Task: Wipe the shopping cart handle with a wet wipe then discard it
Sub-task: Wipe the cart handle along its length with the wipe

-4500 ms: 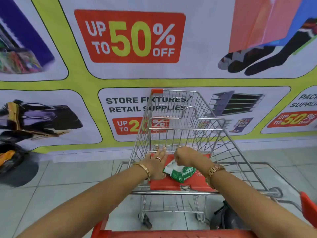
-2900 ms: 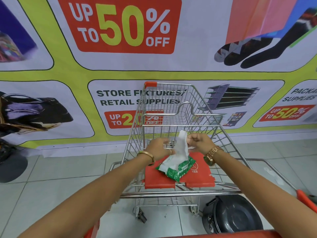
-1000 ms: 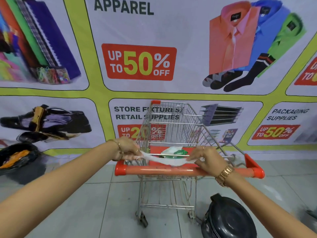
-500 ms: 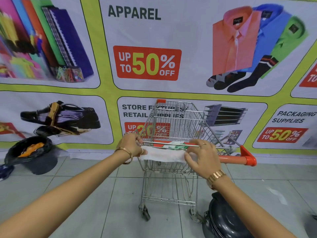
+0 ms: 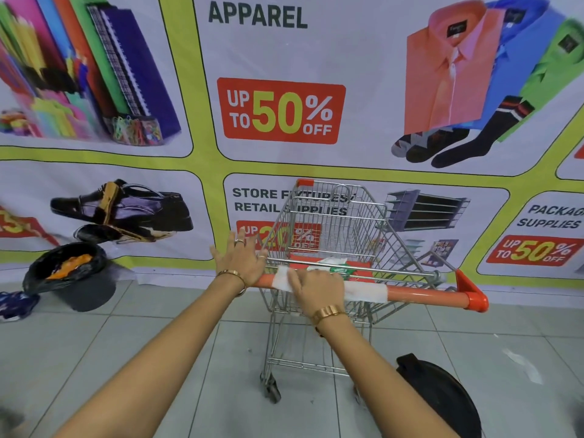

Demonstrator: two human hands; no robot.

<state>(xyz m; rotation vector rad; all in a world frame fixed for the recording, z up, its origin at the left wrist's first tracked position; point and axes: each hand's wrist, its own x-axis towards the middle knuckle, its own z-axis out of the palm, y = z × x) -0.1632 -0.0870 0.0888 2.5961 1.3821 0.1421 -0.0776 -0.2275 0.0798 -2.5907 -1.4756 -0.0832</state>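
Observation:
A white wet wipe (image 5: 366, 293) lies spread along the orange handle (image 5: 423, 294) of a wire shopping cart (image 5: 335, 222). My right hand (image 5: 316, 287) lies flat on the wipe, pressing it onto the handle near its left part. My left hand (image 5: 241, 259) hovers over the handle's left end with fingers spread, holding nothing. A green and white wipe packet (image 5: 335, 267) rests on the cart's red child seat (image 5: 360, 272), behind the handle.
A black bin with an orange item inside (image 5: 68, 273) stands on the floor at the left by the wall banner. A dark round bin lid (image 5: 442, 393) lies on the tiles at the lower right, beside the cart's wheels. Grey floor tiles surround the cart.
Earlier both hands pulled a wipe from the packet and stretched it over the handle. Now the left hand has let go and opened; the right hand presses the wipe flat.

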